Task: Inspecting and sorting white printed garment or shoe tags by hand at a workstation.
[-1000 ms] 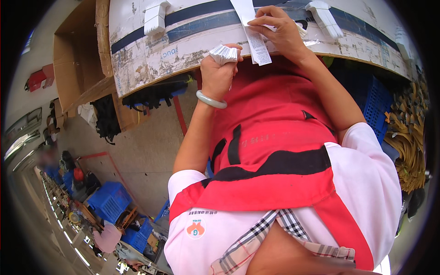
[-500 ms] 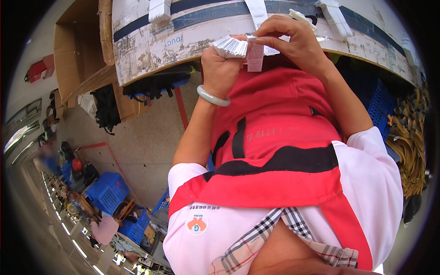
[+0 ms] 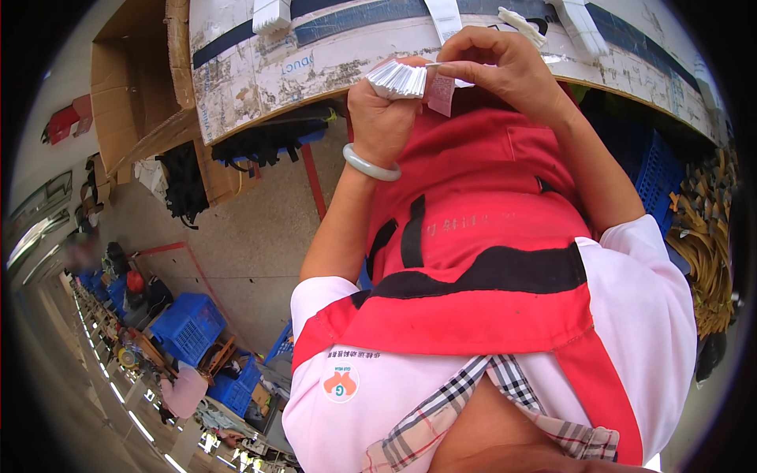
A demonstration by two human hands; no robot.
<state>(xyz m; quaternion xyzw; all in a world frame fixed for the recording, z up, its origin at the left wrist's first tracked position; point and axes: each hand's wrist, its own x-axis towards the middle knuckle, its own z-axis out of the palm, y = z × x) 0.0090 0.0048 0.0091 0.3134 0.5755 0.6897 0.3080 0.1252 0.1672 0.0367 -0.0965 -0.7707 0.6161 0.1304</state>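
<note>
My left hand (image 3: 382,124), with a pale bangle on its wrist, is closed around a fanned stack of white labels (image 3: 397,80). At the stack's right end, a thin translucent pinkish label (image 3: 441,94) hangs down over the red apron. Thumb and forefinger of my right hand (image 3: 505,75) pinch at its upper edge. Both hands are at the near edge of the worktable (image 3: 252,87). Beyond them lie a white label bundle (image 3: 271,16) on the left, a white strip (image 3: 444,20) in the middle and another white bundle (image 3: 579,30) on the right.
An off-white rolled piece (image 3: 522,26) lies beyond my right hand. An open cardboard box (image 3: 130,94) stands left of the table. Blue crates (image 3: 188,327) and a seated person (image 3: 184,392) are at lower left. Brown strips (image 3: 710,252) hang in a bunch at right.
The hanging label has swung slightly to the right and shows shorter below the fingers. My right hand still pinches; the left keeps its hold on the stack.
</note>
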